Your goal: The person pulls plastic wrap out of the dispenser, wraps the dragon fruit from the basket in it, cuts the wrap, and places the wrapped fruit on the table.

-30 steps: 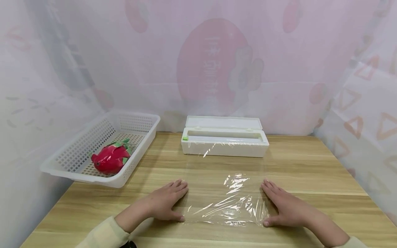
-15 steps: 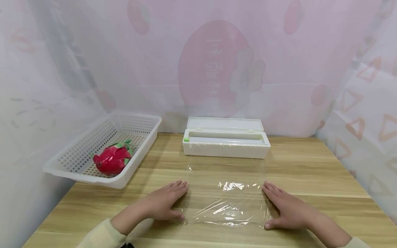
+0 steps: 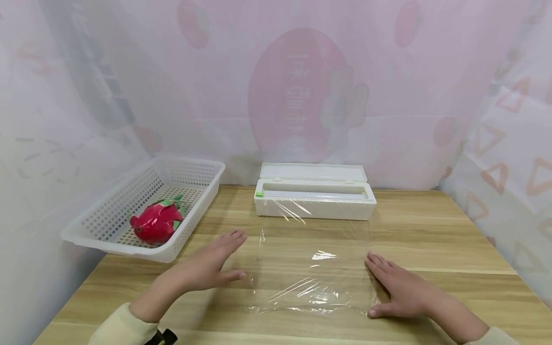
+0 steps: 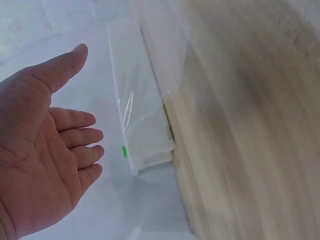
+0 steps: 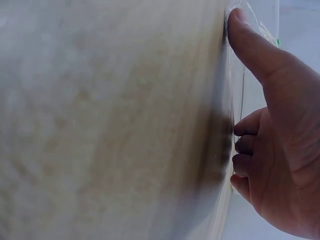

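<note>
A sheet of clear cling film (image 3: 315,273) stretches over the wooden table from a white cling film dispenser (image 3: 315,209), whose lid stands raised. My right hand (image 3: 403,292) rests its fingertips and thumb along the film's right edge, fingers extended. Apart from the film's left edge, my left hand (image 3: 207,266) is raised with its thumb spread and nothing in it. The left wrist view shows that palm (image 4: 42,155) bare, with the dispenser (image 4: 142,100) beyond. A red dragon fruit (image 3: 156,223) with green scales lies in a white basket (image 3: 114,247) left of my left hand.
The table (image 3: 448,239) extends right past my right hand. A printed pink and white curtain (image 3: 181,96) closes off the back and both sides. The dispenser carries a green slider (image 3: 259,194) at its left end.
My left hand has let go of the film's left edge and moved up and left, toward the basket. My right hand has stayed in place on the film.
</note>
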### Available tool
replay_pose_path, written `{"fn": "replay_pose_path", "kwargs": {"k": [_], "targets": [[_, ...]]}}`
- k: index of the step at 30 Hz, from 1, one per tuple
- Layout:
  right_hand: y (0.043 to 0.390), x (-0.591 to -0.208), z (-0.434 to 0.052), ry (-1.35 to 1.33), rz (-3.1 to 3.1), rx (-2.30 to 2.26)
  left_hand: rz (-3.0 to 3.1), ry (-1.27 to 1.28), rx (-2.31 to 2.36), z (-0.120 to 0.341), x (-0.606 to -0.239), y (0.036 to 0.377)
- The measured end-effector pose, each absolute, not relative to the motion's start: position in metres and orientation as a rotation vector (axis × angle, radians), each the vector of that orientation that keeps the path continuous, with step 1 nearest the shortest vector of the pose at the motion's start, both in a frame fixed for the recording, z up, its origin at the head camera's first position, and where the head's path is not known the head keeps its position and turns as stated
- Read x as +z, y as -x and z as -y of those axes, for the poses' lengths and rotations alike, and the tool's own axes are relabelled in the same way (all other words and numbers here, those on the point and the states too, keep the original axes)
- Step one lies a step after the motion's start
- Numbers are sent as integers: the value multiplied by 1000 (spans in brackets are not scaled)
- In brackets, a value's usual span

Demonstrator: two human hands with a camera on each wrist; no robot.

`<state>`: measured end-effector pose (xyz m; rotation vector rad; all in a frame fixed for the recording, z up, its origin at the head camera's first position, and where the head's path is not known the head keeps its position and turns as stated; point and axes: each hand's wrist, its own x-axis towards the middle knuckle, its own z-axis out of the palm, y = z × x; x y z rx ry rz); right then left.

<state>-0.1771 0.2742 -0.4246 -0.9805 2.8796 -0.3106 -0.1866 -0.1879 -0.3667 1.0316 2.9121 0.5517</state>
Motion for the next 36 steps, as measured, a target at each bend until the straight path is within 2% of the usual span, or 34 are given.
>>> {"fn": "replay_pose_path", "kwargs": {"k": [16,27,36], "targets": [[176,-428,-276,1104,-2964,-176,-3214,-840,500,228,-329,191],[176,-427,-276,1136,-2971,-157,-3402,-693,526,271,-317,207],[176,-426,-276,1124,-2961,-146,-3286,-259,660,308,-318,225]]}}
